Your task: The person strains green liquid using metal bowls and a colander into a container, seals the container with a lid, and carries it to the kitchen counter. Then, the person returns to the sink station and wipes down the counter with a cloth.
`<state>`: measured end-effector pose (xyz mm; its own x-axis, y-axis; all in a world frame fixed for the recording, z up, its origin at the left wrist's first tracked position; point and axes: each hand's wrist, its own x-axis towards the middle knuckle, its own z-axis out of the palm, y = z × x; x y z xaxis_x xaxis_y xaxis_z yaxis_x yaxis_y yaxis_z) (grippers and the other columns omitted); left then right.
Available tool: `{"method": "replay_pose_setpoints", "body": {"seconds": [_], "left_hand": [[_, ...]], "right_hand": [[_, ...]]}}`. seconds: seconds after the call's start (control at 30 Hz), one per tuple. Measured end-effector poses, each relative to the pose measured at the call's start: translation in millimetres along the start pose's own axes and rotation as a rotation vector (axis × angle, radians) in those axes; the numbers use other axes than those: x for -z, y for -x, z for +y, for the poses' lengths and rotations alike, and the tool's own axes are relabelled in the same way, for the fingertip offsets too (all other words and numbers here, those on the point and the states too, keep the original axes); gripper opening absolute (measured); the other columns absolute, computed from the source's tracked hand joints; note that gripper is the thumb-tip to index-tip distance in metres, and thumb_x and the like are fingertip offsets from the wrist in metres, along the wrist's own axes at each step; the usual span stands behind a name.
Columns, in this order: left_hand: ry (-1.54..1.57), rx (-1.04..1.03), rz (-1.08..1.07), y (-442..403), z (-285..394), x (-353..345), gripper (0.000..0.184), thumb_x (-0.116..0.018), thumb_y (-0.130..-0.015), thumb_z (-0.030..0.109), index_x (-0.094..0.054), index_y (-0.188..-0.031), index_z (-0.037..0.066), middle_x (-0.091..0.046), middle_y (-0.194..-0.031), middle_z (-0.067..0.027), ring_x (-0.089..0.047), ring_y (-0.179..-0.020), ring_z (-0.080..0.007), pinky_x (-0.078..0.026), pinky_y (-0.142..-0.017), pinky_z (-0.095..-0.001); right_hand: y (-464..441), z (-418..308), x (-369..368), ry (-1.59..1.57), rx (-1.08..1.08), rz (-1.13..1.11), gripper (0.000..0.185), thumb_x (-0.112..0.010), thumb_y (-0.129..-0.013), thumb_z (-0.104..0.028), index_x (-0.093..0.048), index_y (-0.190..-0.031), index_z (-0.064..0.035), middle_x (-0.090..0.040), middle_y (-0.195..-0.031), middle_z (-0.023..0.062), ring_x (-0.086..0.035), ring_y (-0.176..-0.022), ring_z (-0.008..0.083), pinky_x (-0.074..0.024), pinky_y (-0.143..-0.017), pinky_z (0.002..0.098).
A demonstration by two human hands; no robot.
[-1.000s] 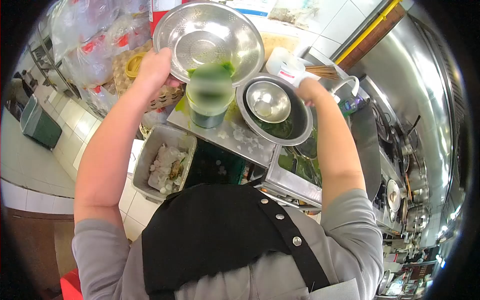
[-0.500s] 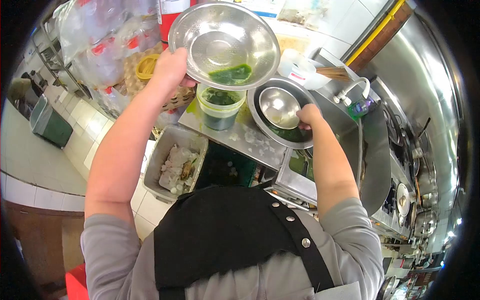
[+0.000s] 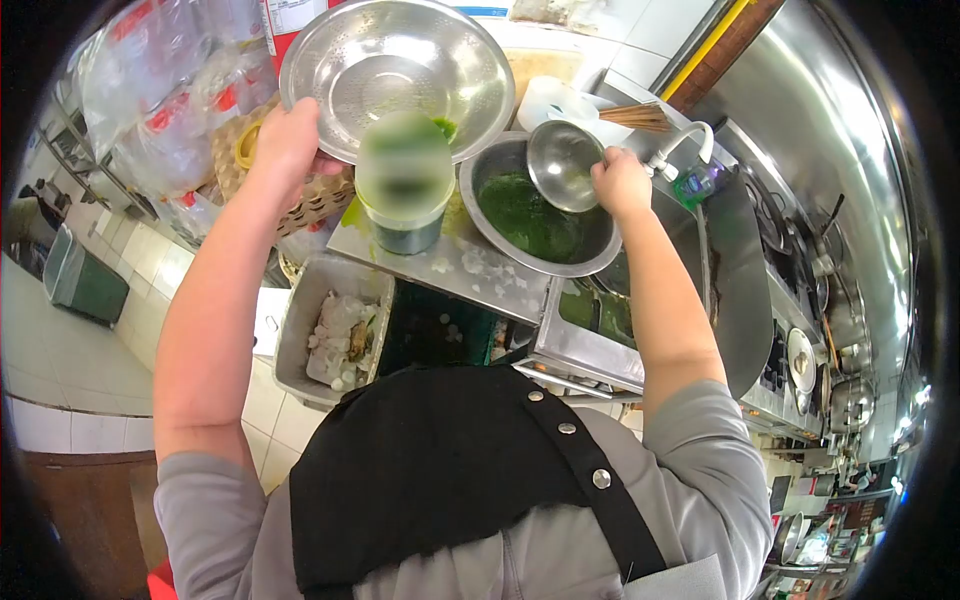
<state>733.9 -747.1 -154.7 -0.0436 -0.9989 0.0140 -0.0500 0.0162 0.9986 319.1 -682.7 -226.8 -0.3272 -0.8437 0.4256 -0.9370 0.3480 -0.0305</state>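
My left hand [image 3: 285, 150] grips the rim of a perforated metal colander [image 3: 375, 85], tilted with its inside toward me. A small green streak [image 3: 446, 128] lies at its lower right edge. Below it, on the metal counter, stands a plastic tub [image 3: 408, 235] with dark green contents; a blurred patch hides its top. My right hand [image 3: 622, 182] is closed on the edge of a small metal bowl [image 3: 565, 168], held tipped over the far right part of a larger metal bowl [image 3: 597, 238]. Green liquid [image 3: 525, 215] with a frothy surface fills the larger bowl's bottom.
A grey bin [image 3: 283, 350] with scraps stands below the counter [image 3: 480, 275], beside a dark green crate [image 3: 430, 330]. To the right are a sink, a white faucet [image 3: 690, 145] and a stove. Bagged containers [image 3: 150, 110] and egg trays [image 3: 232, 160] sit at left.
The small bowl has moved up toward the far right side of the larger bowl, uncovering more green liquid. Less green shows in the colander. The whole view has shifted slightly.
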Motion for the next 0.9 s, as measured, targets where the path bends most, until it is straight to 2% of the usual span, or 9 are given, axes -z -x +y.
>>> {"method": "replay_pose_setpoints", "body": {"seconds": [0.07, 0.2, 0.3, 0.43, 0.57, 0.6, 0.7, 0.83, 0.9], "left_hand": [[-0.002, -0.006, -0.006, 0, 0, 0, 0.039, -0.04, -0.088, 0.022, -0.054, -0.115, -0.003, -0.065, -0.091, -0.0135, -0.064, -0.066, -0.0194, -0.055, -0.053, -0.0307], [-0.006, -0.016, -0.005, 0, 1, -2, 0.04, -0.04, -0.088, 0.022, -0.055, -0.114, -0.004, -0.065, -0.092, -0.014, -0.065, -0.067, -0.0199, -0.055, -0.054, -0.031], [-0.005, -0.02, -0.007, -1, 0, -2, 0.04, -0.04, -0.088, 0.022, -0.055, -0.113, -0.005, -0.065, -0.093, -0.0144, -0.065, -0.067, -0.0202, -0.055, -0.054, -0.0311], [-0.008, -0.015, -0.022, -2, 0, -2, 0.04, -0.04, -0.088, 0.023, -0.055, -0.112, -0.005, -0.065, -0.093, -0.0147, -0.065, -0.068, -0.02, -0.055, -0.053, -0.0309], [0.004, -0.021, -0.022, -1, 1, -4, 0.04, -0.04, -0.088, 0.023, -0.054, -0.113, -0.005, -0.066, -0.091, -0.015, -0.066, -0.067, -0.0207, -0.056, -0.051, -0.0308], [0.006, -0.025, -0.038, -3, -2, -3, 0.04, -0.04, -0.088, 0.023, -0.054, -0.113, -0.005, -0.066, -0.09, -0.015, -0.066, -0.067, -0.0209, -0.056, -0.051, -0.0309], [0.03, -0.016, -0.068, -3, -1, 0, 0.039, -0.045, -0.086, 0.023, -0.052, -0.11, -0.007, -0.064, -0.093, -0.0159, -0.065, -0.069, -0.022, -0.055, -0.054, -0.0328], [0.026, 0.0, -0.059, 0, 1, 1, 0.038, -0.045, -0.086, 0.023, -0.051, -0.111, -0.005, -0.064, -0.093, -0.0147, -0.065, -0.069, -0.0214, -0.055, -0.053, -0.0333], [0.035, -0.008, -0.031, 2, 0, 0, 0.038, -0.045, -0.086, 0.023, -0.05, -0.113, -0.004, -0.064, -0.092, -0.014, -0.065, -0.068, -0.021, -0.054, -0.053, -0.0331]], "right_hand": [[9, 1, 0, 0.019, 0.019, 0.026, 0.021, -0.056, -0.083, -0.022, -0.064, -0.093, -0.005, -0.06, -0.108, 0.0193, -0.064, -0.087, 0.0381, -0.0523, -0.079, 0.0457], [21, 3, -15, 0.054, 0.06, -0.07, 0.023, -0.053, -0.085, -0.021, -0.064, -0.098, -0.0064, -0.058, -0.111, 0.0188, -0.065, -0.089, 0.0371, -0.0529, -0.08, 0.0457], [26, 2, -25, -0.001, 0.002, -0.109, 0.025, -0.054, -0.084, -0.021, -0.065, -0.1, -0.0067, -0.058, -0.113, 0.019, -0.064, -0.091, 0.0378, -0.0523, -0.082, 0.0458], [27, 2, -31, -0.11, -0.086, -0.224, 0.027, -0.054, -0.081, -0.021, -0.064, -0.096, -0.0011, -0.064, -0.093, 0.0226, -0.063, -0.091, 0.0404, -0.0509, -0.084, 0.0445], [30, -7, -33, -0.807, -0.603, -0.555, 0.027, -0.052, -0.087, -0.02, -0.058, -0.108, -0.0031, -0.067, -0.089, 0.0158, -0.069, -0.07, 0.0304, -0.0558, -0.06, 0.0431], [26, 0, -44, -0.909, -0.636, -0.631, 0.027, -0.048, -0.089, -0.017, -0.054, -0.111, -0.0031, -0.065, -0.086, 0.0129, -0.067, -0.058, 0.0251, -0.0533, -0.047, 0.0378], [28, 1, -42, -1.073, -0.661, -0.713, 0.027, -0.048, -0.088, -0.015, -0.054, -0.11, -0.0001, -0.065, -0.087, 0.0137, -0.067, -0.057, 0.0258, -0.0537, -0.045, 0.0364], [20, 2, -15, -1.143, -0.665, -0.658, 0.027, -0.048, -0.087, -0.013, -0.053, -0.109, 0.0013, -0.065, -0.086, 0.0148, -0.067, -0.057, 0.0251, -0.0541, -0.043, 0.0353], [7, 9, 1, -1.136, -0.598, -0.638, 0.027, -0.05, -0.085, -0.013, -0.053, -0.108, 0.0006, -0.062, -0.084, 0.0136, -0.067, -0.056, 0.0246, -0.0536, -0.042, 0.0343]]}}
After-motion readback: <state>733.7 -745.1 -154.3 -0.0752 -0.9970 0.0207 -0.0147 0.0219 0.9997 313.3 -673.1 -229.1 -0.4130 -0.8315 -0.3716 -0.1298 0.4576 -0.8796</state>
